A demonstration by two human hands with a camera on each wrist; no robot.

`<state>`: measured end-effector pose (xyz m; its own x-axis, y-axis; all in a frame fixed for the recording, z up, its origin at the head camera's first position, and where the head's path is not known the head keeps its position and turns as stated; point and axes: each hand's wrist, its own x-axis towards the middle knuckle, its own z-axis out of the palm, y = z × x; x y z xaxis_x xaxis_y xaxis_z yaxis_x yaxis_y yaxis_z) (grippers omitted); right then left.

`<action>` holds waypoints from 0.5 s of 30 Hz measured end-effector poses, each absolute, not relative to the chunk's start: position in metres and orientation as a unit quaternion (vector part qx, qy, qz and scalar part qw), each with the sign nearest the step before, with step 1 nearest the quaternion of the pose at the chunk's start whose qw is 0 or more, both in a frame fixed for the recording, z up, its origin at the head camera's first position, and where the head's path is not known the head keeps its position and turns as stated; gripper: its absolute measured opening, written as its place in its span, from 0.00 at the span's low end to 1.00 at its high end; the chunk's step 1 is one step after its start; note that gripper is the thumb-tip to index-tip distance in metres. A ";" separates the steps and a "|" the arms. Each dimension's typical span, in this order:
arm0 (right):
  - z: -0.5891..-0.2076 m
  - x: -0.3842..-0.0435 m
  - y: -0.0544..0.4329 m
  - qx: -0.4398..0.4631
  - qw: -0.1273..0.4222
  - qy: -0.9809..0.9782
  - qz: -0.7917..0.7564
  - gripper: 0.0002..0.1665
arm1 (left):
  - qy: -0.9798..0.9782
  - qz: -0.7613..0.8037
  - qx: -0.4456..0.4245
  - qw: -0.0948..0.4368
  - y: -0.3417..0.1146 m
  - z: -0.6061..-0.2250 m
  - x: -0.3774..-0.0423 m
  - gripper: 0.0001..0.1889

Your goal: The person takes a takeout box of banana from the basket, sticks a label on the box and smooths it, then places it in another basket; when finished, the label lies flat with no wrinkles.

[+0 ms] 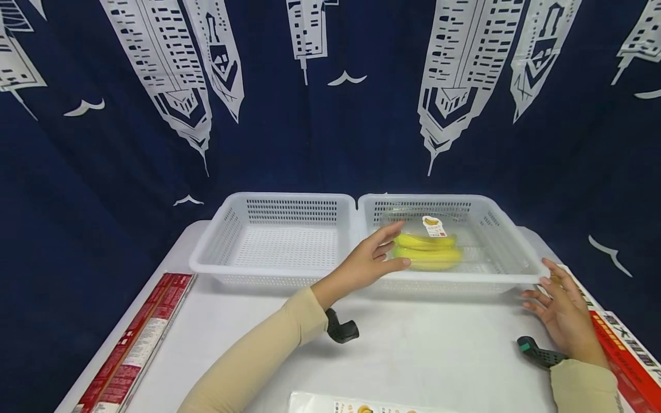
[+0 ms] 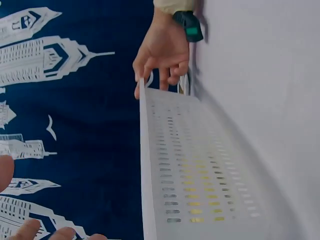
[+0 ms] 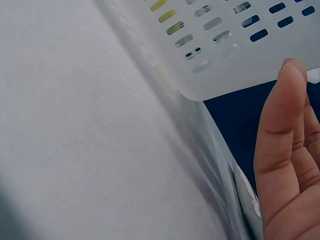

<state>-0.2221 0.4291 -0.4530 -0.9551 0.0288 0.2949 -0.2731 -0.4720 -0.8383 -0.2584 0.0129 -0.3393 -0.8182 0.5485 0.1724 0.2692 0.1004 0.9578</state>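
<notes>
Yellow bananas lie in clear plastic packaging with a white banana label, inside the right white basket. My left hand hovers over that basket's left part, fingers extended and apart, beside the bananas. Its fingertips show at the lower left of the left wrist view, holding nothing. At the basket's front right corner is my right hand, fingers loosely bent, its thumb against or very near the corner. Whether it bears on the rim cannot be told.
A second white basket stands left of the first, nothing in it. Long red packages lie along the left table edge; another red package is at the right. A banana-printed sheet lies in front. A dark blue curtain hangs behind.
</notes>
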 end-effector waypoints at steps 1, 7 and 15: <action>-0.453 -0.222 0.430 0.120 0.089 -0.507 0.849 0.28 | 0.723 0.619 0.285 0.113 0.009 -0.341 -0.255 0.39; -0.459 -0.221 0.432 0.109 0.086 -0.504 0.852 0.28 | 0.681 0.655 0.306 0.117 -0.020 -0.352 -0.236 0.31; -0.471 -0.218 0.431 0.116 0.078 -0.482 0.865 0.29 | 0.694 0.645 0.302 0.102 -0.072 -0.370 -0.213 0.26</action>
<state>-0.2184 0.4313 -0.4705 -0.9606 0.0234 0.2770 -0.2480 -0.5226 -0.8157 -0.2131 -0.0724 -0.3698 -0.7967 0.5511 0.2482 0.2876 -0.0156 0.9576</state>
